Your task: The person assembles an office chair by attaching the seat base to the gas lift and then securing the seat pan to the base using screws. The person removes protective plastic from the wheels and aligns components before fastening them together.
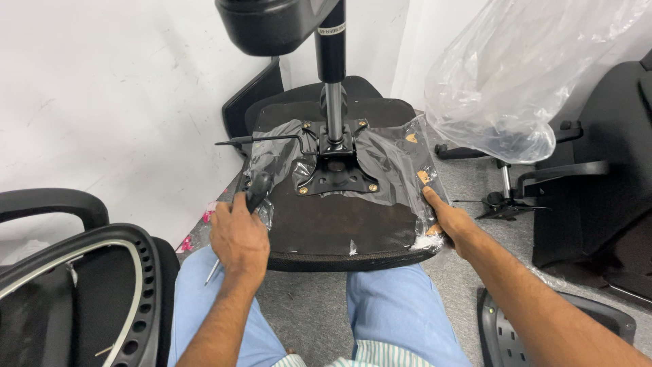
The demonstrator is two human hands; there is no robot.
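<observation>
Against a white wall, an upturned chair seat (339, 224) lies flat, its gas cylinder (332, 81) pointing up-frame; left hand (238, 238) clenches a screwdriver (252, 197), right hand (451, 221) grasps the seat's edge.

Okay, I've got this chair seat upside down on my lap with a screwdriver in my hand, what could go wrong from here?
The seat rests on your knees, steadied only by your right hand at its edge; it could tip. The screwdriver in your left hand points its tip toward your thigh. Loose plastic wrap could snag under the mounting plate.
</observation>
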